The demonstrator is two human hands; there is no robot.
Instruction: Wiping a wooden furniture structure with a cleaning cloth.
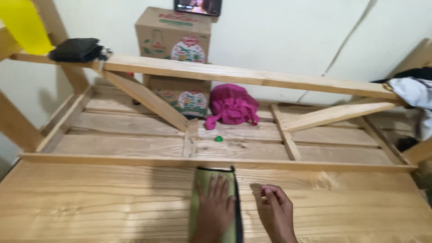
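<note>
My left hand lies flat, fingers spread, on a green cloth with a dark edge spread on the wooden board in front of me. My right hand rests beside the cloth on the bare board, fingers loosely curled with the thumb toward the cloth, holding nothing that I can see.
Beyond the board a wooden frame with a top rail and diagonal braces stands over slats. On the slats lie a magenta bag and a small green cap. Cardboard boxes stand against the wall. A dark cloth sits on the rail.
</note>
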